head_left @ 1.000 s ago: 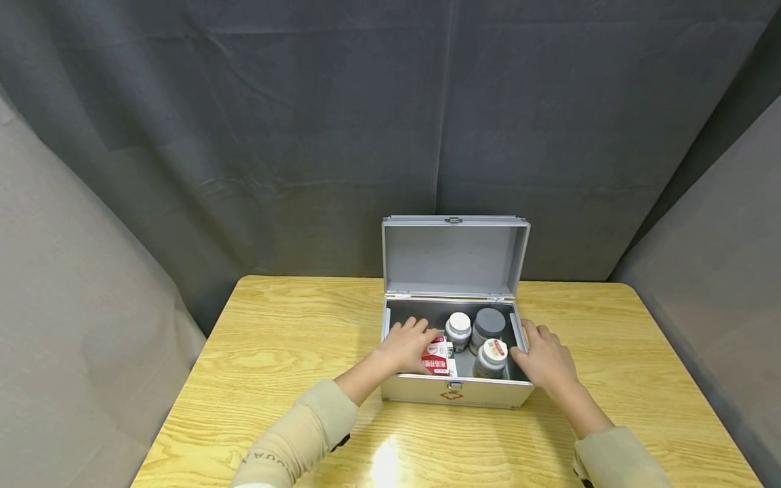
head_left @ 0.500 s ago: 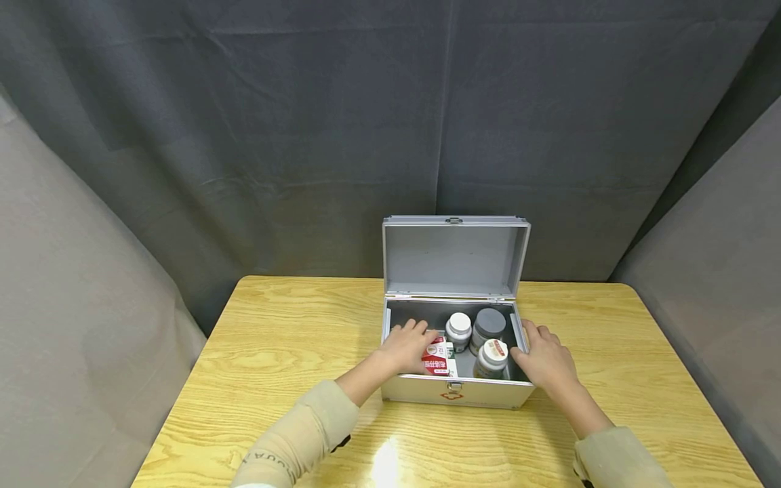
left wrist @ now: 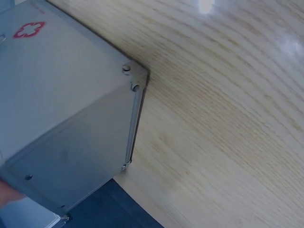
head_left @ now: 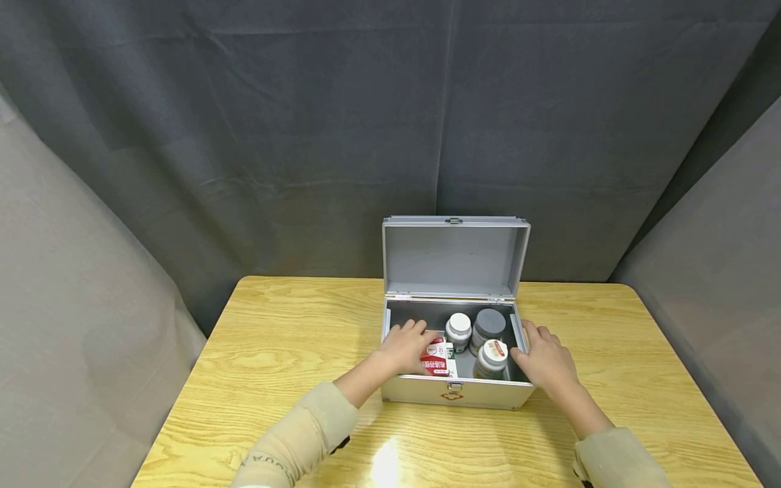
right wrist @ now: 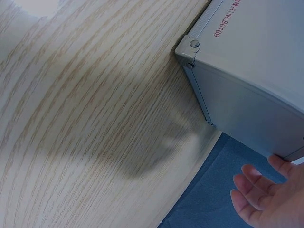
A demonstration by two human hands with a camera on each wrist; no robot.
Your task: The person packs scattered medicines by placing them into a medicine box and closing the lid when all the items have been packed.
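A silver metal case point(head_left: 421, 390) with a red emblem stands on the table, its lid point(head_left: 454, 261) raised. In the head view my left hand point(head_left: 404, 347) rests over the case's left rim, fingers relaxed and reaching over the inside. Beside it lies a red and white medicine box point(head_left: 436, 358), partly covered by that hand. My right hand point(head_left: 546, 356) is at the right rim, thumb toward the inside; in the right wrist view its fingers point(right wrist: 248, 190) are loosely spread and one fingertip meets the side wall. Inside stand a white bottle point(head_left: 458, 329), a grey-lidded bottle point(head_left: 488, 327) and a white-capped bottle point(head_left: 491, 359).
The wooden table point(head_left: 293, 325) carries the case near its middle right. Dark grey cloth point(head_left: 305, 135) hangs behind it, and lighter cloth panels point(head_left: 73, 305) stand at both sides. A green and white pack point(head_left: 451, 359) shows beside the red medicine box.
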